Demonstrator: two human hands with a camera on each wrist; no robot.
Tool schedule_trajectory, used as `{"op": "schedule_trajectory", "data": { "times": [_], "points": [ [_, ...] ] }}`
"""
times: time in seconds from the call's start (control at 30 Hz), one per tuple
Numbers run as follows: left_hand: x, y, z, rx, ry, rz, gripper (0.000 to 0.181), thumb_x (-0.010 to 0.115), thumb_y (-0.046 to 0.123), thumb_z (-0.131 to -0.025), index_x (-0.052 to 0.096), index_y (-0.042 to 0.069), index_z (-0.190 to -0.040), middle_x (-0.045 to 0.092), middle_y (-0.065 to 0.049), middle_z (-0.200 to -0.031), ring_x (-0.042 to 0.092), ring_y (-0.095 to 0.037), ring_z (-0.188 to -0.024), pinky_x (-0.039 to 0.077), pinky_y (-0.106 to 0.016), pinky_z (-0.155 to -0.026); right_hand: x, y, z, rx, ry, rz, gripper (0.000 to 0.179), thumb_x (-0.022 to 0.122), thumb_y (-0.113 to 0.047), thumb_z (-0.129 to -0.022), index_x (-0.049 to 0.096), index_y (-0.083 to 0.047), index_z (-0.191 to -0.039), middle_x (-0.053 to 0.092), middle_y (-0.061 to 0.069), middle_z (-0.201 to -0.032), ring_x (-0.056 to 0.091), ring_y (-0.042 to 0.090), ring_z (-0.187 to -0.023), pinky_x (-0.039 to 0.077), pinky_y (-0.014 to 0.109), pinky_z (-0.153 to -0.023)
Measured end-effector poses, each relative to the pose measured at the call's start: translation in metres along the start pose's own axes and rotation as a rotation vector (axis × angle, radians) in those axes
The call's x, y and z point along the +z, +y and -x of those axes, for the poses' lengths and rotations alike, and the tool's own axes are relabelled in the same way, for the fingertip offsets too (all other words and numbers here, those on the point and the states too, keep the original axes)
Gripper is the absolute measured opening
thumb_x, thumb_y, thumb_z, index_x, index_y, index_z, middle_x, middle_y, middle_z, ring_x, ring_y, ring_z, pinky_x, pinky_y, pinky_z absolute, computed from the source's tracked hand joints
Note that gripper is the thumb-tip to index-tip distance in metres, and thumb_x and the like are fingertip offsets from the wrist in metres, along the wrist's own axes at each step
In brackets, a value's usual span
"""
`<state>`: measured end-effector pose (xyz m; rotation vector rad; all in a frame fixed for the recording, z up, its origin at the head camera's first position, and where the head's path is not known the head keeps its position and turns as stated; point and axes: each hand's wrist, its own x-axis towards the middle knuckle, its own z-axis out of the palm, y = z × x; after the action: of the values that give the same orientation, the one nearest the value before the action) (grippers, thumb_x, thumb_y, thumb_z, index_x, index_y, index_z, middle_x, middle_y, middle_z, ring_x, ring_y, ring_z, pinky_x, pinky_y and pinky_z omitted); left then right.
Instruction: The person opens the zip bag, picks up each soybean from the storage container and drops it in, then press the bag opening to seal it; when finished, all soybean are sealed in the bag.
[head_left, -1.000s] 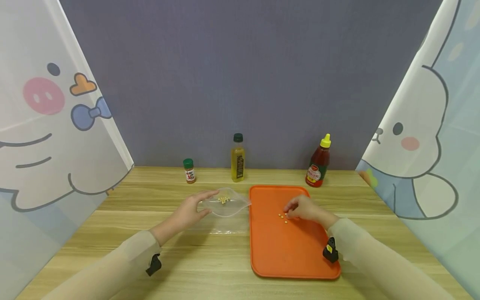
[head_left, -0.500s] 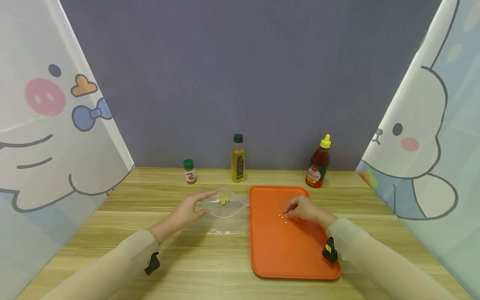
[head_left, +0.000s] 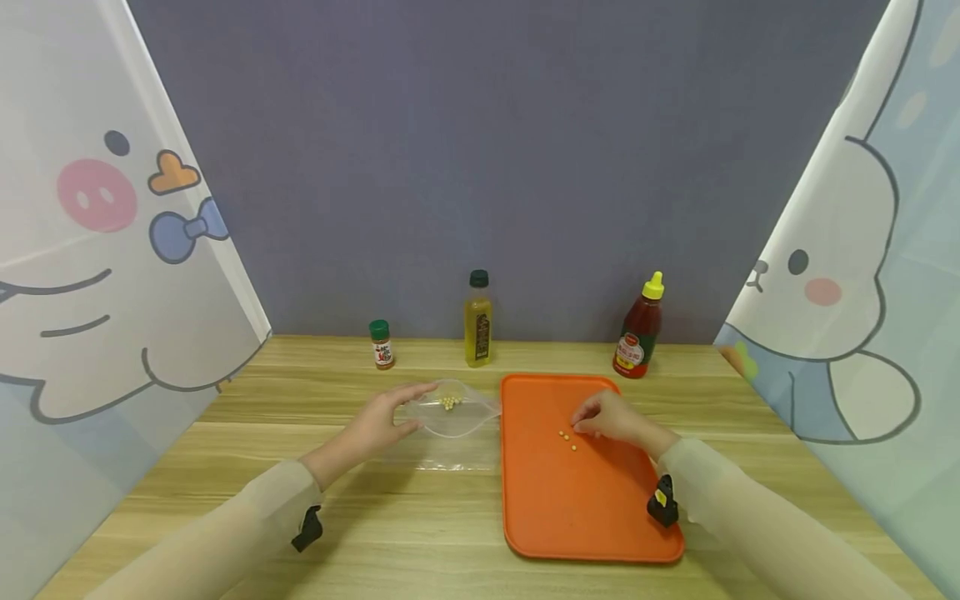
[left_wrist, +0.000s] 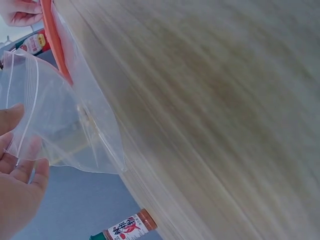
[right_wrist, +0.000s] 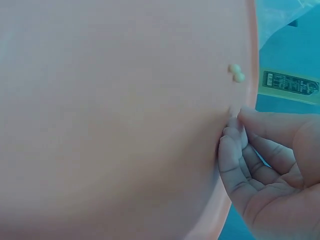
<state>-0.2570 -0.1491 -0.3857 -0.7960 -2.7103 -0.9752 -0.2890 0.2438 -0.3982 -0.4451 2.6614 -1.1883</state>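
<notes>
My left hand (head_left: 375,425) holds the side edge of a clear zip bag (head_left: 456,427), thumb and fingers set apart so its mouth gapes. Several pale yellow soybeans (head_left: 450,402) lie inside. In the left wrist view the bag's zip strip (left_wrist: 31,100) runs close by the thumb. Over the orange tray (head_left: 577,517), my right hand (head_left: 611,418) pinches at the surface with thumb and forefinger. A pale bit of a soybean (right_wrist: 230,111) shows at those fingertips, mostly hidden. Three loose soybeans (head_left: 566,437) lie on the tray just left of the fingers.
Along the back of the wooden table (head_left: 420,533) stand a green-capped spice jar (head_left: 382,350), an oil bottle (head_left: 477,329) and a red sauce bottle (head_left: 637,337) with a yellow tip. The tray's left rim touches or nearly touches the bag. A grey panel (head_left: 480,167) rises behind.
The right fingertips have drawn together on the soybean beside them, which is now mostly covered. The left hand keeps the bag in place. The head view has shifted slightly.
</notes>
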Motion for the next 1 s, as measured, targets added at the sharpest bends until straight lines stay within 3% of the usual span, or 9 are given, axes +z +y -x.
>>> {"op": "schedule_trajectory", "data": {
  "times": [0.3,0.6,0.8,1.0],
  "points": [
    [0.0,0.001,-0.001,0.002,0.0,0.006,0.066,0.074,0.002,-0.081,0.051,0.014,-0.141,0.058,-0.013,-0.136,0.059,-0.036,-0.117,0.05,-0.053,-0.098,-0.005,-0.013,-0.006,0.036,0.057,-0.049,0.016,0.066,-0.003,-0.088,0.069,0.01,-0.097,0.067,0.007,-0.073,0.055,0.011,-0.061,0.051,0.026,-0.056],
    [0.0,0.003,-0.001,-0.009,0.003,0.022,0.065,0.074,0.003,-0.081,0.051,0.015,-0.141,0.06,-0.013,-0.133,0.059,-0.035,-0.116,0.05,-0.053,-0.099,-0.006,-0.033,-0.01,0.027,0.077,-0.042,0.022,0.064,-0.01,-0.092,0.069,0.005,-0.107,0.072,0.013,-0.093,0.063,0.019,-0.076,0.057,0.034,-0.071],
    [0.001,0.004,-0.002,-0.004,0.002,0.02,0.065,0.075,0.002,-0.081,0.051,0.014,-0.14,0.061,-0.014,-0.132,0.06,-0.036,-0.115,0.05,-0.054,-0.098,-0.001,-0.049,-0.014,-0.011,0.105,-0.079,0.019,0.065,-0.012,-0.092,0.07,0.002,-0.105,0.07,0.022,-0.095,0.064,0.035,-0.081,0.056,0.046,-0.076],
    [0.002,0.004,-0.002,-0.01,0.0,0.014,0.065,0.075,0.003,-0.081,0.051,0.014,-0.141,0.06,-0.014,-0.132,0.06,-0.036,-0.115,0.05,-0.053,-0.098,0.008,-0.065,-0.02,-0.02,0.121,-0.088,0.016,0.067,-0.017,-0.091,0.073,-0.006,-0.101,0.072,0.016,-0.094,0.065,0.034,-0.084,0.057,0.048,-0.08]
  ]
}}
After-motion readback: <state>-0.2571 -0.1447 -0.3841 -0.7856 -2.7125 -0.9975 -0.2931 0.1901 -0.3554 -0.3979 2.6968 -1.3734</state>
